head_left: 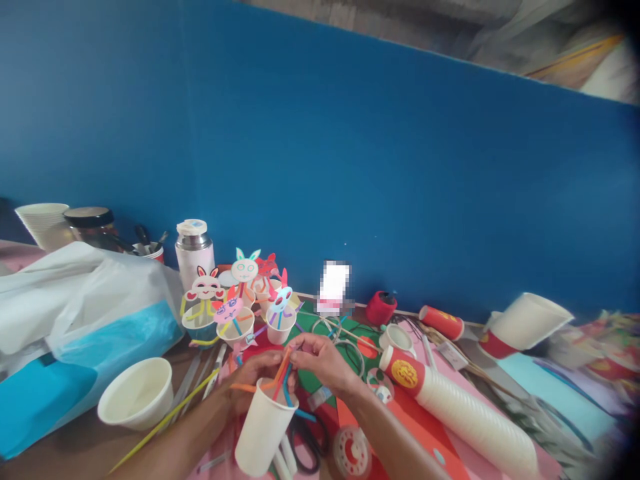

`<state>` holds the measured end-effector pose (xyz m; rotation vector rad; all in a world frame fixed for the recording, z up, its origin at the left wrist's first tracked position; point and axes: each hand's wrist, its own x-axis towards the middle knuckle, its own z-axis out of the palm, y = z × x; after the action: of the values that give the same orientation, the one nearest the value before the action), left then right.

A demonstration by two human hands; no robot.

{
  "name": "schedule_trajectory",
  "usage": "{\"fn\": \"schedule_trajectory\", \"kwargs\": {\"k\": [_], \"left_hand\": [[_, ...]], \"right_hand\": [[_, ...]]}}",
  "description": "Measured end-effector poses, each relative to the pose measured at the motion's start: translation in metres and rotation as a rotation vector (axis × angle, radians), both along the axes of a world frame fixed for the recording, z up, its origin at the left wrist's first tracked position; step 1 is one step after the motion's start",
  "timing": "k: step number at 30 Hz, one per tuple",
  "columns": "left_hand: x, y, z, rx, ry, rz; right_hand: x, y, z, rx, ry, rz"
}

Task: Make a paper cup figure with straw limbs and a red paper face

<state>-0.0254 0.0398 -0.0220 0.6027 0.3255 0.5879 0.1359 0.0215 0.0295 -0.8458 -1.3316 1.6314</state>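
Observation:
A tall white paper cup [264, 430] stands tilted near the front middle, with orange, red and blue straws [281, 381] rising from its mouth. My right hand [320, 360] pinches the tops of these straws. My left hand [257, 373] is behind and beside the cup's rim, its fingers curled close to the straws; the cup hides part of it. Just beyond are several cups carrying paper animal faces on bent straws, among them a pink face [229, 311], a white rabbit face [245, 269] and a white face with red ears [281, 299].
A long stack of white cups [475, 417] lies at the right. Black scissors [306, 448] and a tape roll [352, 452] are near the front. At the left are a white bowl [136, 393] and a blue bag [120, 340]. A thermos [194, 257] stands by the blue wall.

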Motion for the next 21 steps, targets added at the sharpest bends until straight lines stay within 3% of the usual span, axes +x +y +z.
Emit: {"fn": "schedule_trajectory", "kwargs": {"k": [11,21], "left_hand": [[0.0,-0.001,-0.004,0.036,-0.011,-0.006],[-0.002,-0.001,-0.007,0.089,0.024,-0.069]], "right_hand": [[0.006,-0.003,0.009,0.053,-0.179,-0.085],[0.008,-0.002,0.01,0.068,-0.167,-0.061]]}}
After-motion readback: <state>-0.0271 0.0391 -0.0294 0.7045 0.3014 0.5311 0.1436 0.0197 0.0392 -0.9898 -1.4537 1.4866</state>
